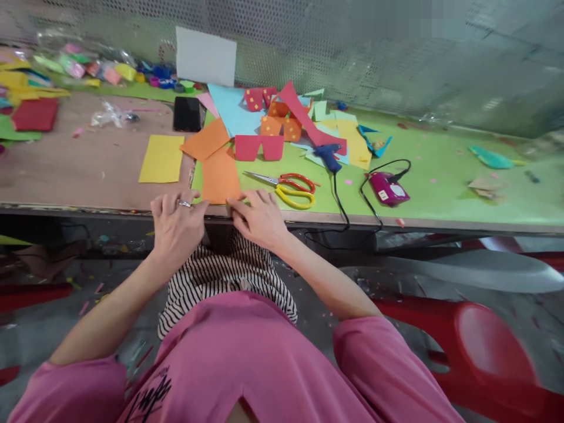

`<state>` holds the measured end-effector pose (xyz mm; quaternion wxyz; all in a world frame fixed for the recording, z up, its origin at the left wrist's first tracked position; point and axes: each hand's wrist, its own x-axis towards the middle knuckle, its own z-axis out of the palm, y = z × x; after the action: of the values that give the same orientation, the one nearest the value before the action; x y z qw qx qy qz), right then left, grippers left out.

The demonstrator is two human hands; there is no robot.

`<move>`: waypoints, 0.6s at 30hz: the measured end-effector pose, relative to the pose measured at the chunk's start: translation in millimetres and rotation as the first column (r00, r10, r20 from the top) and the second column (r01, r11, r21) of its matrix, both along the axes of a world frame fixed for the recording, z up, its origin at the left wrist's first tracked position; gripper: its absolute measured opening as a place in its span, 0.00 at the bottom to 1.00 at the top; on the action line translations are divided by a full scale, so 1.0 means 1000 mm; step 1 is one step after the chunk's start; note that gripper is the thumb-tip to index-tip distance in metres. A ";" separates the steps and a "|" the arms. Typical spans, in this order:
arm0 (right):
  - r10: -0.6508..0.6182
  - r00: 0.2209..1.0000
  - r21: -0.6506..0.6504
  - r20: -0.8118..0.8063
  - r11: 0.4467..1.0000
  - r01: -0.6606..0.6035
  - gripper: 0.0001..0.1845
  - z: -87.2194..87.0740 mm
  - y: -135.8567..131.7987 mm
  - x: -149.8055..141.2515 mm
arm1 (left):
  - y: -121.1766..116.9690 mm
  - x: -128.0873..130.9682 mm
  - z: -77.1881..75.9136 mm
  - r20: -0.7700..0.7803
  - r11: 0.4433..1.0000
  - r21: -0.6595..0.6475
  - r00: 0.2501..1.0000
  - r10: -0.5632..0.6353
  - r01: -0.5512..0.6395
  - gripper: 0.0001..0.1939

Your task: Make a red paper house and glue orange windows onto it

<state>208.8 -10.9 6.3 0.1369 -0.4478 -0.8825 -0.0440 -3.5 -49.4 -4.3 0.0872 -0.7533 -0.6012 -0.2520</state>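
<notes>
An orange sheet of paper (219,173) lies at the table's front edge, between my two hands. My left hand (176,226), with a ring on one finger, has bent fingers, and its thumb and forefinger are at the sheet's near left corner. At the near right corner, my right hand (259,218) has thumb and forefinger drawn together on the paper. Another orange piece (206,140) overlaps the sheet's far end. Scissors (286,187) with one red and one yellow handle lie just beyond my right hand. A yellow sheet (162,158) is beyond my left hand.
Red paper glasses (259,147) lie behind the scissors, near dotted paper pieces (281,127). A blue glue gun (328,157) has its cord hanging over the edge. Farther out are a magenta box (389,188), a phone (187,114) and a white card (206,56).
</notes>
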 end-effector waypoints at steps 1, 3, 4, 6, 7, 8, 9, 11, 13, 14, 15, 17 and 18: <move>0.016 1.000 -0.017 0.016 1.000 -0.016 0.23 0.000 -0.001 -0.002 | 0.000 0.006 -0.001 0.002 1.000 0.013 1.000 -0.008 0.008 0.19; 0.019 0.999 -0.044 0.030 0.999 -0.018 0.23 -0.002 -0.002 -0.005 | 0.002 0.018 -0.003 0.007 0.999 0.012 0.999 -0.040 0.040 0.21; 0.012 0.999 -0.050 0.031 0.999 -0.010 0.23 -0.003 -0.002 -0.005 | 0.003 0.023 -0.004 0.007 0.998 -0.005 0.998 -0.064 0.064 0.21; -0.004 1.000 -0.053 0.030 0.999 0.005 0.24 -0.004 -0.003 -0.004 | 0.007 0.028 -0.008 -0.002 0.994 -0.040 0.995 -0.100 0.100 0.21; -0.007 1.000 -0.052 0.031 0.999 0.009 0.24 -0.005 -0.003 -0.004 | 0.008 0.028 -0.009 -0.013 0.993 -0.047 0.994 -0.109 0.108 0.21; -0.011 0.999 -0.049 0.031 0.999 0.012 0.25 -0.005 -0.004 -0.003 | 0.009 0.026 -0.010 -0.027 0.993 -0.048 0.993 -0.112 0.111 0.21; -0.013 0.999 -0.046 0.032 0.999 0.015 0.25 -0.005 -0.004 -0.002 | 0.009 0.022 -0.011 -0.042 0.993 -0.042 0.993 -0.112 0.110 0.21; -0.012 0.999 -0.042 0.033 0.999 0.013 0.26 -0.005 -0.005 -0.001 | 0.007 0.010 -0.011 -0.066 0.995 -0.021 0.993 -0.096 0.095 0.21; -0.010 1.000 -0.046 0.029 0.999 0.012 0.25 -0.006 -0.005 -0.001 | 0.004 -0.002 -0.008 -0.078 0.998 -0.006 0.995 -0.065 0.065 0.22; -0.012 1.000 -0.048 0.024 0.999 0.013 0.25 -0.006 -0.006 0.000 | 0.002 -0.007 -0.006 -0.081 0.999 -0.005 0.995 -0.051 0.051 0.21; -0.013 1.000 -0.049 0.020 0.999 0.014 0.25 -0.006 -0.006 0.000 | 0.002 -0.011 -0.004 -0.083 0.999 -0.006 0.996 -0.041 0.041 0.21; -0.016 1.000 -0.045 0.014 0.999 0.017 0.25 -0.007 -0.005 0.002 | 0.003 -0.013 0.002 -0.081 0.999 -0.011 0.996 -0.034 0.033 0.19; -0.014 1.000 -0.042 0.016 0.999 0.015 0.25 -0.007 -0.005 0.003 | 0.006 -0.012 0.004 -0.073 0.999 -0.010 0.997 -0.033 0.032 0.18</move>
<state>211.5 -16.3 -1.1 0.1201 -0.4566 -0.8810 -0.0301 -15.8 -43.8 0.1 0.1017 -0.7720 -0.5864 -0.2233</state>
